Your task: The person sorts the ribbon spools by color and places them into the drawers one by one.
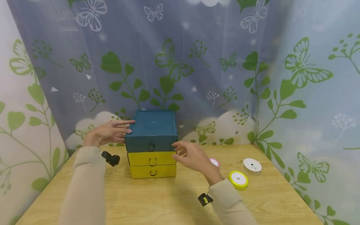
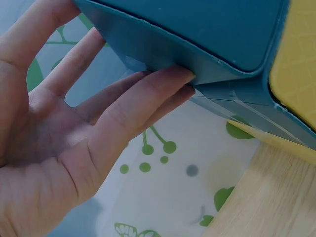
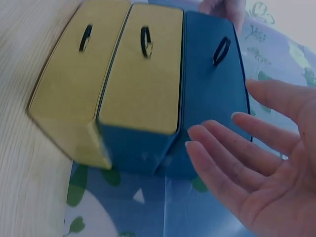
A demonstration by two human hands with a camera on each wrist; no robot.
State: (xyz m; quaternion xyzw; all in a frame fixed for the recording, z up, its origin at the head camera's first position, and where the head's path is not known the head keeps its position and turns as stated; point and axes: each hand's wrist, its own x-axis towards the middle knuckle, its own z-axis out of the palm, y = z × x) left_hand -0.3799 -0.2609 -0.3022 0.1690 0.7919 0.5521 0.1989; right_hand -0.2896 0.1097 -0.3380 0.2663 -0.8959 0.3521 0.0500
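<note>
A stack of drawer boxes stands on the table. The top box (image 1: 153, 123) is teal with a teal front and a black loop pull. Under it, the middle drawer (image 1: 152, 158) has a yellow front, and the bottom drawer (image 1: 153, 171) is yellow too. My left hand (image 1: 111, 132) touches the left side of the teal box with extended fingers; the left wrist view shows fingertips (image 2: 185, 75) against its wall. Beside the front right edge is my right hand (image 1: 194, 156), fingers loosely spread and gripping nothing. Whether its fingertips touch the box I cannot tell.
Right of the stack lie a yellow-rimmed spool (image 1: 238, 180), a white spool (image 1: 252, 165) and a pink-rimmed spool (image 1: 215, 162) partly hidden by my right hand. A patterned curtain (image 1: 211, 78) hangs behind the wooden table (image 1: 140, 200) and along its sides.
</note>
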